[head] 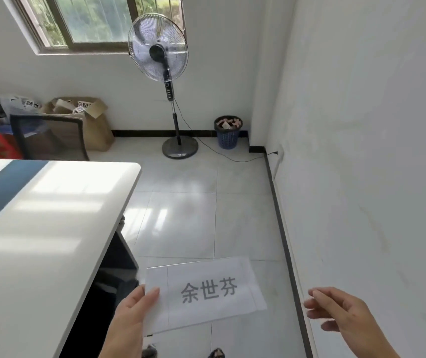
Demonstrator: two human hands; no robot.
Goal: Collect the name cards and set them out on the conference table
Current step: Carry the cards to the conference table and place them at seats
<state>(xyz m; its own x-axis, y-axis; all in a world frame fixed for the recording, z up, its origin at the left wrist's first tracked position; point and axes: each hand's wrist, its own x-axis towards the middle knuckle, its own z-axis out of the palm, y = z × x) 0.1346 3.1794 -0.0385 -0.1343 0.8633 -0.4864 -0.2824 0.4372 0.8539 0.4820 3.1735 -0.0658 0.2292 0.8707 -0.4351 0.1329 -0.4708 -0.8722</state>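
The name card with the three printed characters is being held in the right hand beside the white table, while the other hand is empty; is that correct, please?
Not quite: the head view shows the left hand holding the name card beside the white table, while the right hand is empty and open.

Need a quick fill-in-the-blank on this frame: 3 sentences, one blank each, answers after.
1. The name card is held by the ____ hand alone.
2. The right hand is open and holds ____.
3. The standing fan stands on the floor below the ____.

Answers: left; nothing; window
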